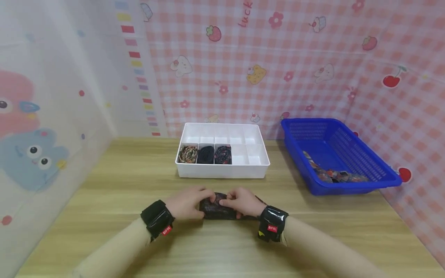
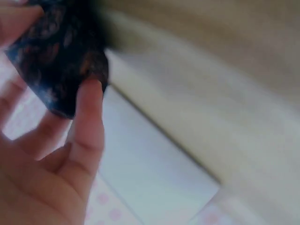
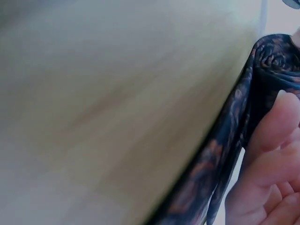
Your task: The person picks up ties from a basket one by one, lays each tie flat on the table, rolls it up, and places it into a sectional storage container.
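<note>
Together, left fingers [image 2: 90, 119] and right fingers [image 3: 280, 117] hold cloth [image 1: 219, 213] — partly rolled.

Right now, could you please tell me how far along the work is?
Done: three rolled cloths sit in the front row of the white box. In hand: the left hand and right hand hold a partly rolled dark cloth. Apparently left: finishing that roll, perhaps the patterned pieces in the blue basket.

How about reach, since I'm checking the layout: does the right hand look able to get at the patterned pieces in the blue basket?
Probably yes: the patterned pieces lie uncovered in the open blue basket, with nothing standing between, though the right hand holds the dark roll.
</note>
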`<state>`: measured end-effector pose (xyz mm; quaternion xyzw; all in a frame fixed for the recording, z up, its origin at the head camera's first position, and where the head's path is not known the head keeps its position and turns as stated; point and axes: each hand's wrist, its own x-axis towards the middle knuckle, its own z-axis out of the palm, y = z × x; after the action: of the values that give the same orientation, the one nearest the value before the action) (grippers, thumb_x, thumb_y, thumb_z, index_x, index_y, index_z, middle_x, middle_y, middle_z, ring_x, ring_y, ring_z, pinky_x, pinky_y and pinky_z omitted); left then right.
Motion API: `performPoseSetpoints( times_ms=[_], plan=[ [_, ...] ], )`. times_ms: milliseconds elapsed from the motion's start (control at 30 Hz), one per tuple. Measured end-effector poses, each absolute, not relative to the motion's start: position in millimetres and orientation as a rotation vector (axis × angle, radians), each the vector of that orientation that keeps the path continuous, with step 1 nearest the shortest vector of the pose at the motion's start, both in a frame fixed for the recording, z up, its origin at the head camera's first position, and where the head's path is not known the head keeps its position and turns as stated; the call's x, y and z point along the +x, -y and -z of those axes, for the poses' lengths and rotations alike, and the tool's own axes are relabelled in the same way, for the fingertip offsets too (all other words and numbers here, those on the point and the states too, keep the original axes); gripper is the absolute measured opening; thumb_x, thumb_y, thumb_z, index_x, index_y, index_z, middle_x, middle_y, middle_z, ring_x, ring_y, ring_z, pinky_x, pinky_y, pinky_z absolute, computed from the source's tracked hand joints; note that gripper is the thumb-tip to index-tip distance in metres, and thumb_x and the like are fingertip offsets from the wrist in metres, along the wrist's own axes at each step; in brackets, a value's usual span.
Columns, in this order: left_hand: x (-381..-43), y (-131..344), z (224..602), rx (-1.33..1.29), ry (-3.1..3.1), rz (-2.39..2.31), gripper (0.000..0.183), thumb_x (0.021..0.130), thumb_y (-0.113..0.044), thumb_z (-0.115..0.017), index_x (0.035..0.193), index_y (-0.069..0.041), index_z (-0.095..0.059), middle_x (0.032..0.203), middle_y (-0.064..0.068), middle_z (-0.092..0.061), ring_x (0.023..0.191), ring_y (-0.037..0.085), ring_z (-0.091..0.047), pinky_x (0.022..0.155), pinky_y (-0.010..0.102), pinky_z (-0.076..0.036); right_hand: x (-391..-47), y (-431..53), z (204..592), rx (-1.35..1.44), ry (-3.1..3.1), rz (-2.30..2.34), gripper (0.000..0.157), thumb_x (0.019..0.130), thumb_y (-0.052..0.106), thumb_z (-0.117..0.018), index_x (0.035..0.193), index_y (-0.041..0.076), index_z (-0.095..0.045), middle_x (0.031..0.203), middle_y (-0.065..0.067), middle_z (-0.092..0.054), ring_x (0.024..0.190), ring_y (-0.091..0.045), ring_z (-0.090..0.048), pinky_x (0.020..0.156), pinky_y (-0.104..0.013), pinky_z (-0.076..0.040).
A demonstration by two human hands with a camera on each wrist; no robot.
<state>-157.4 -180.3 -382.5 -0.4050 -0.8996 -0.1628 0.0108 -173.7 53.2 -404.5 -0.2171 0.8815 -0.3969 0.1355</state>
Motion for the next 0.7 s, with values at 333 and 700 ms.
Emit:
performPoseSetpoints(
  times_ms=[333,700],
  plan=[
    [-162,151,358,-1.319,2.692,1.030,0.053,0.078,-0.013,-0.076,0.126,-0.012,-0.053,0.123,0.011,-0.042,0.099,0.020,-0.059,0.085,0.031,-0.052,-172,-70,402,-0.367,-2.255,1.438,0.069,0.097,0.061,-0.032,0.088,-0.002,-0.059,0.071,-0.011,-0.059,0.041,-0.016,-0.056,0.034,-0.023,-0.037],
    [-178,120,363,-1.367,2.707,0.823,0.040,0.081,-0.013,-0.069,0.119,-0.008,-0.060,0.115,0.009,-0.054,0.101,0.023,-0.057,0.087,0.034,-0.048,-177,-96,401,-0.437,-2.374,1.245,0.050,0.089,0.051,-0.062,0.076,0.003,-0.060,0.065,-0.004,-0.060,0.041,-0.013,-0.054,0.036,-0.023,-0.037]
  ],
)
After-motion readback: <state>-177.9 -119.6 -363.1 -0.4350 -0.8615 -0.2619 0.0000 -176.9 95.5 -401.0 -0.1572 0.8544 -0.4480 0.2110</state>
